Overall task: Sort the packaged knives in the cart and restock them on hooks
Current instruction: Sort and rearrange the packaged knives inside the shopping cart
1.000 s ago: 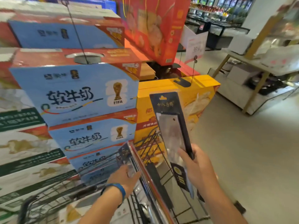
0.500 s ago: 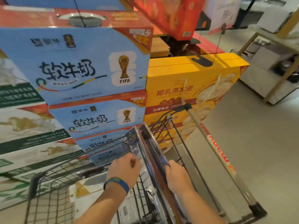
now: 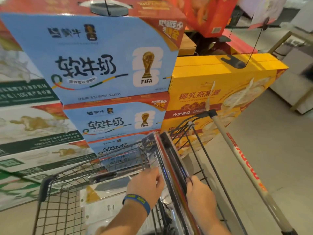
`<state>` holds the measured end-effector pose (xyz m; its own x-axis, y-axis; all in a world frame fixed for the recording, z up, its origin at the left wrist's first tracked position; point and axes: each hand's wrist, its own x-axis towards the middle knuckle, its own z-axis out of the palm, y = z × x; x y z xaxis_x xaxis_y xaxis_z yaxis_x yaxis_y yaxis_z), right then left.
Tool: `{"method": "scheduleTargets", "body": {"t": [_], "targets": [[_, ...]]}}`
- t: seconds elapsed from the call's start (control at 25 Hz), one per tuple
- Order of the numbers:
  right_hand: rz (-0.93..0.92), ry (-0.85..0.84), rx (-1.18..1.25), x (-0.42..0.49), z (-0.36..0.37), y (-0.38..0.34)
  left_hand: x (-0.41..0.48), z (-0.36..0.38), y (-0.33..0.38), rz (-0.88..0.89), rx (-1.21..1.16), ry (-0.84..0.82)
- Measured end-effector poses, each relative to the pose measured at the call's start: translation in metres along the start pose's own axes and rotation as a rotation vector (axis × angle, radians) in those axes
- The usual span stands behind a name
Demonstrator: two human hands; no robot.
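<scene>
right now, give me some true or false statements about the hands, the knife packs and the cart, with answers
1. The left hand and right hand both hold the knife packs standing on edge in the cart. True.
2. The left wrist wears a blue wristband. True.
3. The right hand lifts one pack high above the cart. False: it is down at the packs' right side.
4. Every box beyond the cart is yellow. False: blue boxes stand beside a yellow box.
5. A beige bar runs right of the right hand. True.
</scene>
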<state>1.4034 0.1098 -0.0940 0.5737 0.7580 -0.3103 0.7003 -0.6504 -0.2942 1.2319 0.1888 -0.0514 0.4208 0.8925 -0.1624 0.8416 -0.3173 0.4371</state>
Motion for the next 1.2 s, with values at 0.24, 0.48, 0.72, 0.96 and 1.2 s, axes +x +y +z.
{"method": "scheduleTargets", "body": {"t": [0.24, 0.48, 0.72, 0.96, 1.2], "targets": [[0.002, -0.341, 0.111, 0.014, 0.006, -0.001, -0.002, 0.006, -0.002, 0.03, 0.027, 0.013], [0.138, -0.202, 0.198, 0.001, 0.019, 0.014, 0.0, 0.006, -0.003, 0.065, 0.07, 0.017], [0.155, -0.04, 0.185, -0.012, 0.005, 0.016, 0.001, 0.002, -0.007, 0.113, 0.043, 0.007], [-0.03, 0.086, 0.599, -0.056, -0.022, -0.066, -0.004, -0.014, -0.016, -0.036, -0.629, -0.03], [-0.391, 0.094, 0.668, -0.104, -0.026, -0.144, -0.037, -0.02, -0.066, -0.248, -1.183, 0.121]]}}
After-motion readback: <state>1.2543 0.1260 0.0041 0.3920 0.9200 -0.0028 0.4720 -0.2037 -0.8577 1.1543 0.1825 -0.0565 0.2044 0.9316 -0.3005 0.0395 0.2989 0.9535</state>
